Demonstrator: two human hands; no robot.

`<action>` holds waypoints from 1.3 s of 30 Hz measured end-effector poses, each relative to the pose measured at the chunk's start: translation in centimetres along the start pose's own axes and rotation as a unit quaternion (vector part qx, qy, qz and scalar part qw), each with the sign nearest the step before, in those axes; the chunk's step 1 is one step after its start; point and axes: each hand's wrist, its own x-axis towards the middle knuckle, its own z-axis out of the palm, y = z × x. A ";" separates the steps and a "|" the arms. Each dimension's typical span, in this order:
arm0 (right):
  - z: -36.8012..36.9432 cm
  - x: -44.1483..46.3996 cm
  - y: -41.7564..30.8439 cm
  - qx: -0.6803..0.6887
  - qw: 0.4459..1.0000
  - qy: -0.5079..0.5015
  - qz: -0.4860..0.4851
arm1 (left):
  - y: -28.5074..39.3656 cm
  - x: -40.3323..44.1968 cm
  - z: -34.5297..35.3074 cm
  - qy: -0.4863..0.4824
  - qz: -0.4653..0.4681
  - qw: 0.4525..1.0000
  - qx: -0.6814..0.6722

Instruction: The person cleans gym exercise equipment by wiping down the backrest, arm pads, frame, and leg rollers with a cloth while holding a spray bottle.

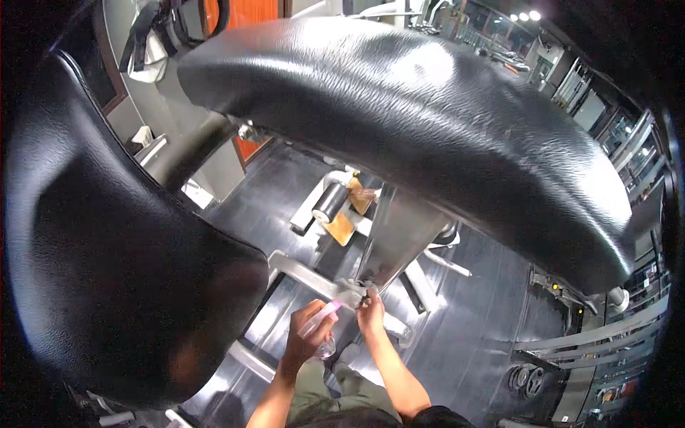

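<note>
My left hand [308, 329] is closed around a spray bottle with a whitish spray head [317, 321], pink at its tip, and a clear body [326, 348] below the fist. The spray head points up and right. Just to the right, my right hand [371, 312] has its fingers closed on a crumpled grey cloth [353, 293]. This cloth lies against the pale metal frame [303, 274] of a gym machine, at the foot of its wide upright [405, 232]. Exactly how the fingers grip the cloth is too small to tell.
A large black padded cushion [399, 93] spans the view above my hands. Another black pad [128, 250] fills the left side. Beyond stand a black roller [332, 202] and yellowish plates [340, 228]. Weight plates [533, 381] and racks line the right.
</note>
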 end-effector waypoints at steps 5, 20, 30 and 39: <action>7.7 -10.8 -6.4 -0.167 0.975 -0.113 -0.089 | 3.9 1.1 -0.2 0.007 0.130 0.991 -0.016; 18.3 -28.9 -26.2 -0.365 0.705 -0.403 -0.454 | 24.5 1.3 2.5 -0.078 0.358 0.929 -0.053; 18.3 -36.0 -35.1 -0.455 0.549 -0.218 -0.666 | 33.0 3.2 8.1 -0.157 0.329 0.931 -0.012; 17.8 -38.6 -40.3 -0.510 0.421 -0.093 -0.744 | 34.7 4.8 10.9 -0.206 0.309 0.927 0.053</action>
